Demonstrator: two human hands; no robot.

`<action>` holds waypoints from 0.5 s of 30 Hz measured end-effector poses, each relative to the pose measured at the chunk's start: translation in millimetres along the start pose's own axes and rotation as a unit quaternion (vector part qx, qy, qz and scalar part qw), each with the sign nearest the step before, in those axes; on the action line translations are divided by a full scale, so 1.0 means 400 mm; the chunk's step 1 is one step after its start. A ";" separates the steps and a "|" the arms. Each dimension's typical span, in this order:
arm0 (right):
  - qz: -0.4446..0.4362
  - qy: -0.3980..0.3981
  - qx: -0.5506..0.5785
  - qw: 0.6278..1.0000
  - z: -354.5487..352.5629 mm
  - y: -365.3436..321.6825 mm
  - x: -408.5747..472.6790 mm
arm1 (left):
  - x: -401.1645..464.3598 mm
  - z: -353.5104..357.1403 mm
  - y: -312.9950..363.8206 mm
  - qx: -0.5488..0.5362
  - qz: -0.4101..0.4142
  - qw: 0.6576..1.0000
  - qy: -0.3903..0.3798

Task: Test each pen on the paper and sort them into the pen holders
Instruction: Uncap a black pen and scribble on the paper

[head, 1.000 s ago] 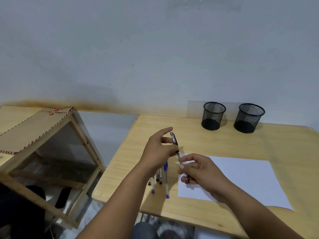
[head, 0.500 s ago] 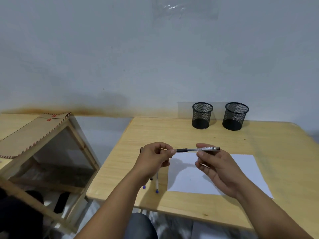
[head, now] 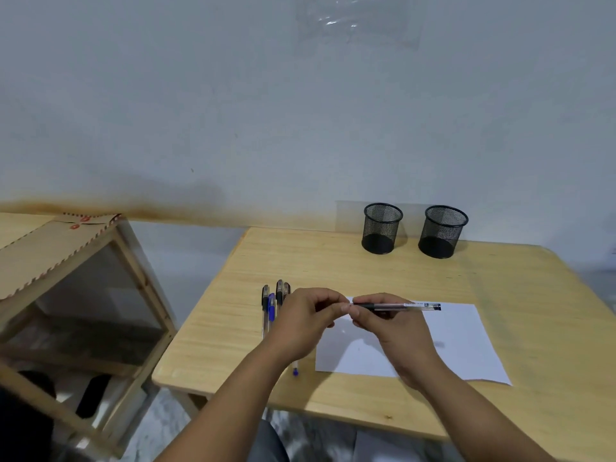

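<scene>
Head view: wooden table (head: 333, 261) against a pale wall. Both hands meet above the near-left part of the white paper (head: 460, 341). Right hand (head: 396, 331) pinches a black pen (head: 400, 306) near its left end, fingers curled closed around the barrel; pen lies level, pointing left-right, labelled end sticking out to the right over the paper. Left hand (head: 306, 320) has fingertips closed at the pen's left tip, touching the right hand's fingers; can't tell if it grips the tip or a cap. Loose pens (head: 271, 306) lie on the table just left of the paper, partly hidden under the left hand and wrist, roughly parallel, one with a blue cap; a blue tip shows near the front edge. Two black mesh pen holders (head: 382, 228) stand upright at the back of the table, side by side, apart from each other, well away from the hands. A second wooden table (head: 126, 295) stands at left with a brown envelope (head: 50, 248) on top.
</scene>
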State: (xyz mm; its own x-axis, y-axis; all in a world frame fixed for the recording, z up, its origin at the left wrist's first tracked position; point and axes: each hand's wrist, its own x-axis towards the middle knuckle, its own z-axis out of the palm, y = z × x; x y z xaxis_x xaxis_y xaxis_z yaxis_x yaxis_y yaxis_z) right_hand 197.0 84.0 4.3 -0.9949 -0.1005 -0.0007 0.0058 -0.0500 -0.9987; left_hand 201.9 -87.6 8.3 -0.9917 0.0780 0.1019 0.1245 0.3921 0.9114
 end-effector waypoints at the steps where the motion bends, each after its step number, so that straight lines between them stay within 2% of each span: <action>1: -0.001 0.003 -0.017 1.000 0.000 0.003 0.001 | 0.001 0.002 -0.006 0.021 0.012 1.000 -0.002; 4: -0.012 0.006 -0.046 0.999 0.001 0.011 0.008 | 0.000 0.006 -0.021 0.056 0.035 0.998 0.004; 11: -0.025 0.008 -0.024 0.999 0.007 0.035 0.015 | 0.011 -0.018 -0.027 0.105 0.017 0.994 -0.019; 13: -0.037 0.022 -0.004 0.999 -0.007 0.033 0.027 | 0.014 -0.044 -0.040 0.073 -0.036 0.997 -0.004; 15: -0.031 0.033 0.043 0.998 -0.028 0.025 0.048 | 0.018 -0.071 -0.044 -0.019 -0.095 0.995 0.004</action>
State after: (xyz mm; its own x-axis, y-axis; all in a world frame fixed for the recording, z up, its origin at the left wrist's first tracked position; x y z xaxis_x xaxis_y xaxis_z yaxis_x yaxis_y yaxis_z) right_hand 176.8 92.6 -6.5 -0.9981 -0.0300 0.0545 -0.0499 -0.1392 -0.9890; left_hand 191.7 -120.0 4.4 -0.9976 -0.0014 -0.0698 -0.0655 0.3643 0.9290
